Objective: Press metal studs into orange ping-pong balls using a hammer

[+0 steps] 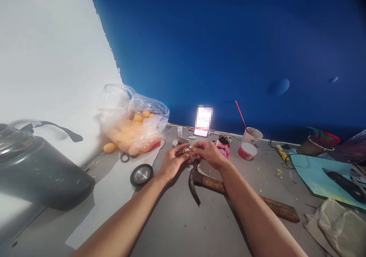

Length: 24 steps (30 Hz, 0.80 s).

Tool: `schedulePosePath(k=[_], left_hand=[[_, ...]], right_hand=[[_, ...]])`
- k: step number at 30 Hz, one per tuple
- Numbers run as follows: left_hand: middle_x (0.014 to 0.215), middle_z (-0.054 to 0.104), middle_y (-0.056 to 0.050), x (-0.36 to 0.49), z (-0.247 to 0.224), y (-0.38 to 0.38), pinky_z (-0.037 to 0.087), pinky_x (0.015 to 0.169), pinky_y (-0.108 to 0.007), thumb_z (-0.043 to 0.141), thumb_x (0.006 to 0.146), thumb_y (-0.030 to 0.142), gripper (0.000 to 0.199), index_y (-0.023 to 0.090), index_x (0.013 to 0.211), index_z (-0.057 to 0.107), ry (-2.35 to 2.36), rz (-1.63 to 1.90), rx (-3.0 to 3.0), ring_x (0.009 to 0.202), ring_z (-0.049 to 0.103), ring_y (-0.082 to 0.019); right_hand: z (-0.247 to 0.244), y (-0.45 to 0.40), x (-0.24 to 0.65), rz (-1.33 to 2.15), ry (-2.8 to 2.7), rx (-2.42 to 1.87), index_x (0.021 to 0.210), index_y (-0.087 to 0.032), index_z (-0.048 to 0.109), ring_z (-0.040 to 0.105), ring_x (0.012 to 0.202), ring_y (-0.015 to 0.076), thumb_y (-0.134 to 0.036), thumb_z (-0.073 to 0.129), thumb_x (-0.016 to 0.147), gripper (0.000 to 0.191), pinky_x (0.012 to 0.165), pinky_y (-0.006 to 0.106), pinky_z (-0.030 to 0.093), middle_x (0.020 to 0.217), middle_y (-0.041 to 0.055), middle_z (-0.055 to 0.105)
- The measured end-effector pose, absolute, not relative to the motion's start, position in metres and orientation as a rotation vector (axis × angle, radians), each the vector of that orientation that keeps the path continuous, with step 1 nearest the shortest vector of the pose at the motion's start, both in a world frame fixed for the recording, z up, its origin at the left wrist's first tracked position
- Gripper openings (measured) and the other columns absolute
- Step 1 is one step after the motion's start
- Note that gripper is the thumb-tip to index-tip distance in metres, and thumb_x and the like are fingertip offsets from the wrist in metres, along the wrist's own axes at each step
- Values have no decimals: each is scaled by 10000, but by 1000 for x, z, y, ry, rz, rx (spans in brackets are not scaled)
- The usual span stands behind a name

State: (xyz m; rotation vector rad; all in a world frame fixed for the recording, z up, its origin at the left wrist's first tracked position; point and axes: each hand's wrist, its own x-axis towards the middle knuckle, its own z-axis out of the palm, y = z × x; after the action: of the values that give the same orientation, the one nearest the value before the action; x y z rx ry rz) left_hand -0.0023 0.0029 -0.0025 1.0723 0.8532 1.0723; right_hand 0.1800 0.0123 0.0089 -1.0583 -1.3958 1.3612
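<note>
A small round shiny object (187, 150), silvery with an orange-gold rim, is pinched between my two hands above the table. My left hand (172, 161) has its fingers closed around the left side of it. From the right, the fingertips of my right hand (209, 153) press together at its edge. The exact kind of this small piece cannot be made out. Just below my hands lies a claw hammer (197, 179) with a wooden handle, which passes under my right forearm. A round black-rimmed metal disc (142, 175) rests left of my left wrist.
Orange balls fill a clear plastic bag (147, 129) at the back left. A large dark container (48, 169) lies at left. Behind my hands stand a lit phone (203, 121), a stained jar (223, 146) and paper cups (253, 135). Gloves (337, 222) and a light-blue sheet (311, 173) lie right.
</note>
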Motion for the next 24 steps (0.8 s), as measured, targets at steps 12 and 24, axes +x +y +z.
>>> schedulePosePath(k=[12,24], left_hand=[[999,739,-36,-3,3,-1,564,732,-314,886,746,381,418,205,1076,699,807,1087,1141,759,683,-160],[955,741,-35,-3,1,2,565,696,-298,890,734,419,446,204,1074,699,823,1081,1228,770,682,-171]], right_hand=[[10,12,183,1427,-1337,-1018,763,-153,734,504,542,82,-410,860,687,295,520,222,367,675,7,673],[10,13,185,1465,-1366,-1016,769,-147,725,508,558,85,-415,866,695,311,540,229,362,700,18,681]])
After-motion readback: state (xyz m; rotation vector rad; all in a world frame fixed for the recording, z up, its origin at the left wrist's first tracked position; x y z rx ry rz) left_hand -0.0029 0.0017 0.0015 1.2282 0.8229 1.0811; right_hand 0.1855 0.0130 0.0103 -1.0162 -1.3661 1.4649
